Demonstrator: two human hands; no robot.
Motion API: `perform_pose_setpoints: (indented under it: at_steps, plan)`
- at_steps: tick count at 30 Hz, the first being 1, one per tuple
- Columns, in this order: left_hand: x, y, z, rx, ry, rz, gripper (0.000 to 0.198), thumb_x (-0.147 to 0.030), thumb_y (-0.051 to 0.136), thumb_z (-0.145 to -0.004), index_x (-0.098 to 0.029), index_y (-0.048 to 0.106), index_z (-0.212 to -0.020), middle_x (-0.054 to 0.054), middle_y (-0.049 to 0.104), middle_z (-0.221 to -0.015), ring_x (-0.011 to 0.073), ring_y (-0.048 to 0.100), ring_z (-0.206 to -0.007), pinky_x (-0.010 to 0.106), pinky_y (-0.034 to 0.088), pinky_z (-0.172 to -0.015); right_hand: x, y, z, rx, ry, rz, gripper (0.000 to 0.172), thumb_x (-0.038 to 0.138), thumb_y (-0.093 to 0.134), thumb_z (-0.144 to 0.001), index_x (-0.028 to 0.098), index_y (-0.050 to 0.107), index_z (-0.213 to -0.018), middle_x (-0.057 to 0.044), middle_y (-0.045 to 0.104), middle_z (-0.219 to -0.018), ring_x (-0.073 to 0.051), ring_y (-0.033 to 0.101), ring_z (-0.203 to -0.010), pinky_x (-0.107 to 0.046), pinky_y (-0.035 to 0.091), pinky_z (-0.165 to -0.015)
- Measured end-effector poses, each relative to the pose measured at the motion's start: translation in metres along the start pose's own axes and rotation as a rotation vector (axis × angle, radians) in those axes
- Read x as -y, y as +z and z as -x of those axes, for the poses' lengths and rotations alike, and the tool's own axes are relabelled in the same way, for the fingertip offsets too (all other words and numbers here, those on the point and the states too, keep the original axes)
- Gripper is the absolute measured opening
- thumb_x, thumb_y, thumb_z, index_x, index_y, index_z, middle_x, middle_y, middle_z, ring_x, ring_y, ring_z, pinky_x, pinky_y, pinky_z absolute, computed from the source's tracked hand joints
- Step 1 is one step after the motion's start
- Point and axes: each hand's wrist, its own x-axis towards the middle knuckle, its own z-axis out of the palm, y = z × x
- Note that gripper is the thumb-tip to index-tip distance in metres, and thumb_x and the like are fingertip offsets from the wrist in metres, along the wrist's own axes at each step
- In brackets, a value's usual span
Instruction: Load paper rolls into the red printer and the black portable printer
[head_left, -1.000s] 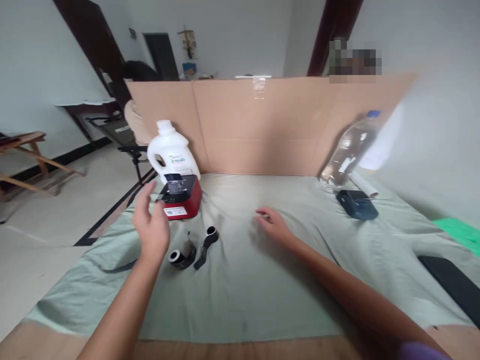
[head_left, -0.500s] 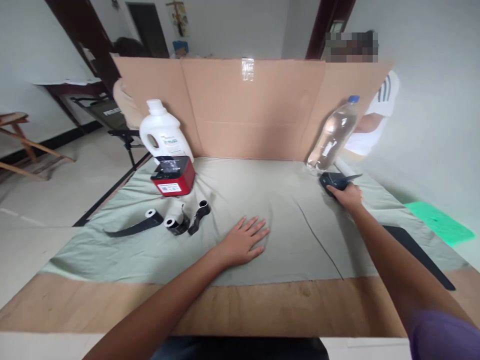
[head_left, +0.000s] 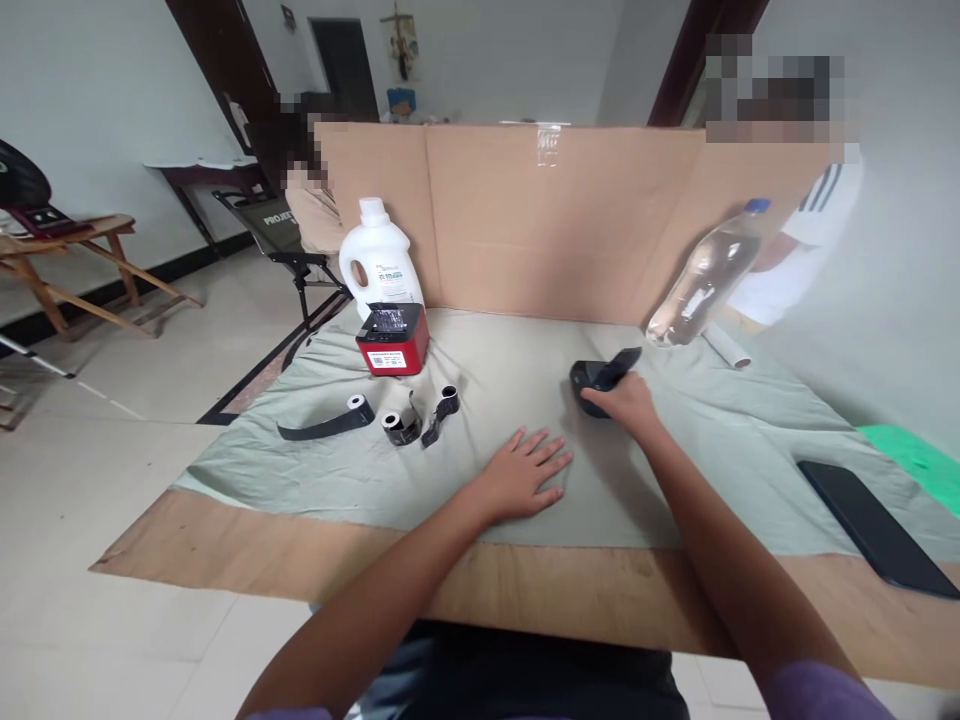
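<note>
Right hand (head_left: 626, 402) grasping a dark blue device (head_left: 596, 379) mid-cloth.
Fingers curl around it; left hand (head_left: 525, 472) lies flat, fingers spread, on the cloth (head_left: 525, 350). Three black rolls (head_left: 401, 425), one red box (head_left: 393, 340).

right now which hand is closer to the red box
Left. The left hand lies flat on the cloth, below and to the right of the red box. The right hand is farther right, gripping a dark device.
</note>
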Motion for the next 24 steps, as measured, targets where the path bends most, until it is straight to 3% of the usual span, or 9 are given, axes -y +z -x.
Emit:
perform_pose_setpoints:
  at_steps: [4, 8, 19, 22, 24]
  plan:
    - [-0.001, 0.001, 0.001, -0.017, 0.005, -0.006, 0.063, -0.056, 0.032, -0.104, -0.025, 0.036, -0.158, 0.004, 0.030, -0.168, 0.0294, 0.019, -0.158, 0.056, 0.011, -0.128, 0.064, 0.016, 0.036, 0.013, -0.024, 0.115, 0.080, 0.057, 0.081, -0.065, 0.004, 0.056, -0.119, -0.029, 0.064, -0.119, -0.043, 0.059, -0.120, -0.048, 0.048, -0.100]
    - [-0.001, 0.000, 0.001, -0.015, 0.006, -0.001, 0.063, -0.055, 0.035, -0.103, -0.024, 0.035, -0.158, 0.004, 0.029, -0.169, 0.0294, 0.017, -0.158, 0.056, 0.010, -0.128, 0.088, 0.020, 0.060, -0.026, 0.008, 0.155, 0.079, 0.055, 0.081, -0.067, 0.003, 0.052, -0.119, -0.032, 0.061, -0.121, -0.045, 0.058, -0.120, -0.048, 0.046, -0.101]
    - [-0.005, -0.001, 0.004, -0.020, 0.013, 0.050, 0.062, -0.052, 0.044, -0.100, -0.028, 0.038, -0.158, 0.004, 0.032, -0.167, 0.0307, 0.019, -0.157, 0.061, 0.010, -0.127, 0.073, 0.025, 0.073, -0.087, -0.034, -0.057, 0.074, 0.054, 0.081, -0.062, 0.011, 0.052, -0.114, -0.035, 0.061, -0.118, -0.054, 0.056, -0.121, -0.063, 0.046, -0.098]
    - [0.004, -0.005, 0.004, -0.126, -0.010, 0.198, 0.046, -0.044, 0.051, -0.098, -0.029, 0.061, -0.140, 0.003, 0.048, -0.159, 0.0270, 0.042, -0.147, 0.050, 0.027, -0.125, 0.065, 0.027, 0.071, -0.034, -0.049, -0.111, 0.075, 0.058, 0.077, -0.065, 0.010, 0.052, -0.116, -0.035, 0.060, -0.119, -0.056, 0.053, -0.124, -0.067, 0.044, -0.098]
    - [0.018, -0.013, -0.003, -0.288, -0.150, 0.383, 0.036, -0.036, 0.051, -0.098, -0.027, 0.069, -0.127, 0.004, 0.061, -0.145, 0.0221, 0.062, -0.125, 0.039, 0.045, -0.112, 0.053, 0.027, 0.068, 0.041, -0.089, -0.148, 0.078, 0.062, 0.071, -0.069, 0.009, 0.051, -0.122, -0.033, 0.060, -0.123, -0.054, 0.052, -0.128, -0.066, 0.043, -0.101]
